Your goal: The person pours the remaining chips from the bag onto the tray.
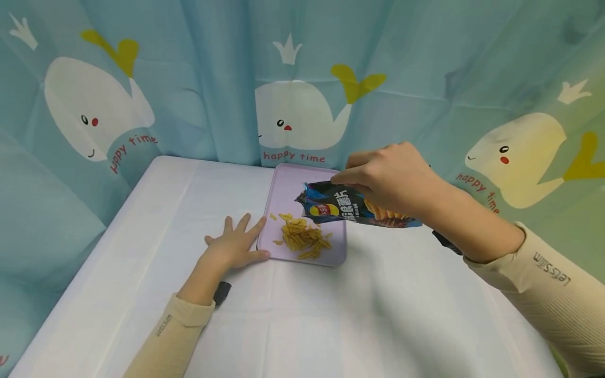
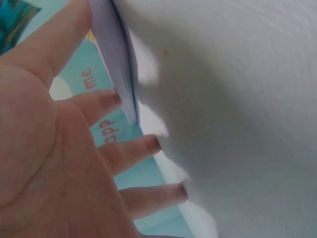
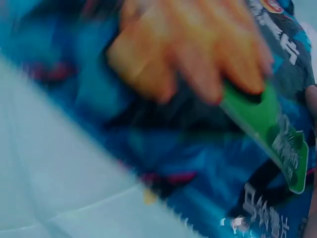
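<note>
A chip bag (image 1: 347,202), dark with blue edges and white lettering, hangs tilted over the right part of a lilac tray (image 1: 289,186). My right hand (image 1: 397,176) pinches its upper edge from above, with the torn end pointing left. In the right wrist view the printed side of the bag (image 3: 198,148) fills most of the picture. Broken yellow potato chips (image 1: 302,236) lie heaped on the near half of the tray. At the tray's left edge, my left hand (image 1: 231,247) has its fingers spread, with thumb and index finger touching the rim; the palm (image 2: 44,148) shows in the left wrist view.
The tray lies flat on a white-covered table (image 1: 293,325), near its back edge. Behind it hangs a light blue curtain (image 1: 217,68) printed with whales. A dark strap piece (image 1: 222,293) sits at the left wrist, and beige sleeves (image 1: 172,336) cover both forearms.
</note>
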The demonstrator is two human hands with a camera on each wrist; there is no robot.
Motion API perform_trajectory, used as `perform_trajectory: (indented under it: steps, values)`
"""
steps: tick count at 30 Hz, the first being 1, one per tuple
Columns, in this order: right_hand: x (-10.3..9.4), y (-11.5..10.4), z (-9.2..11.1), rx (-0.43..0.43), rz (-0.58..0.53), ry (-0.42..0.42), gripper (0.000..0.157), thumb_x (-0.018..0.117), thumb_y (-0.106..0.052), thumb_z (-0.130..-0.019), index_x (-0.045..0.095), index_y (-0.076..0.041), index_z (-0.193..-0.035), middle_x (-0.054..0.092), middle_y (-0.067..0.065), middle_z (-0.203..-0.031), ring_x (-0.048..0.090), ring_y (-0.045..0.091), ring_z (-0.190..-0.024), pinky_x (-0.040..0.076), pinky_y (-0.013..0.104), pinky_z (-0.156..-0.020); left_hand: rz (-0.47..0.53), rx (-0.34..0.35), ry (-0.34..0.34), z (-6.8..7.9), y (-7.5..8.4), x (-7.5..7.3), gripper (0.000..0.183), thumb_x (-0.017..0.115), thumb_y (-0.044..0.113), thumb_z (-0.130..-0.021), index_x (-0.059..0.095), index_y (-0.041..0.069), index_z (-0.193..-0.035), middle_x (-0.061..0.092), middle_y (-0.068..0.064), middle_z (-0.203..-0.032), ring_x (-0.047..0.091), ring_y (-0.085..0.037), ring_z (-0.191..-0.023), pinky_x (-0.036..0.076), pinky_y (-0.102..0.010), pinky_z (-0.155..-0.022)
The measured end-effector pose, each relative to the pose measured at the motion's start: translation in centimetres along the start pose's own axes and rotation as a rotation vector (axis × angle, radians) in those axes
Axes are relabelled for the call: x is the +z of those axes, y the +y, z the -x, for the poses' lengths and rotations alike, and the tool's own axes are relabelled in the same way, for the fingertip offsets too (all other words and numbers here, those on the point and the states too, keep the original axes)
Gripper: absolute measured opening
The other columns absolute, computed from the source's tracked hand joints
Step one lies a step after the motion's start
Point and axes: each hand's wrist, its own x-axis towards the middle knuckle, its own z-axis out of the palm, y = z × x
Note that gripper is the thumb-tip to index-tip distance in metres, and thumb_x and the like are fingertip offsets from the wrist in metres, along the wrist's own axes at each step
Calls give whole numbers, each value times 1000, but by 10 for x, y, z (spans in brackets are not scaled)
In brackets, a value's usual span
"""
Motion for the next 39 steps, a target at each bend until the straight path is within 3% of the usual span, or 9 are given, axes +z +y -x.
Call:
perform_trajectory:
  steps: [3,6,12,23,27,34,39]
  values:
    - [2,-1,-2,-34,14,7,47,55,9,-81,79,-25,-103,67,-7,-82,39,12,-42,27,28,-37,5,-3,-2,0,1,0,90,61,61,-91,18,26,-161,11,-20,-166,1,-59,-146,16,-90,-91]
    - [6,-4,-2,-61,39,-2,46,56,9,-81,79,-26,-101,65,-7,-79,36,12,-41,28,29,-36,8,-7,-8,1,0,2,90,61,61,-91,17,26,-161,10,-20,-166,0,-58,-146,15,-90,-91]
    - [8,-8,0,-60,54,-19,41,61,6,-84,79,-26,-101,63,-7,-77,39,13,-41,31,30,-35,5,-7,-5,0,1,6,90,61,62,-90,17,26,-161,10,-20,-166,1,-58,-146,16,-90,-91]
    - [0,-9,-3,-54,84,-54,41,57,6,-85,78,-27,-97,62,-8,-75,40,13,-42,30,30,-34,-1,-10,-8,0,1,4,90,60,62,-91,17,26,-161,9,-19,-166,0,-58,-146,15,-90,-91]
    - [-3,-9,-3,-63,98,-35,42,56,8,-83,78,-26,-95,59,-7,-72,35,13,-41,28,30,-35,-9,-8,-11,-1,0,4,90,60,62,-91,16,26,-161,9,-19,-166,0,-59,-146,15,-90,-92]
    - [-2,-10,-4,-76,95,-30,40,61,7,-84,79,-27,-96,67,-8,-80,47,13,-45,33,32,-34,-14,-6,3,-2,-1,3,90,60,62,-91,17,26,-161,10,-20,-166,1,-59,-146,16,-90,-91]
    - [-2,-10,-3,-81,92,-32,37,63,5,-85,79,-26,-97,67,-8,-80,47,13,-46,32,31,-35,-13,-2,3,-2,-1,3,90,60,62,-91,17,26,-161,10,-19,-166,1,-59,-146,16,-90,-91]
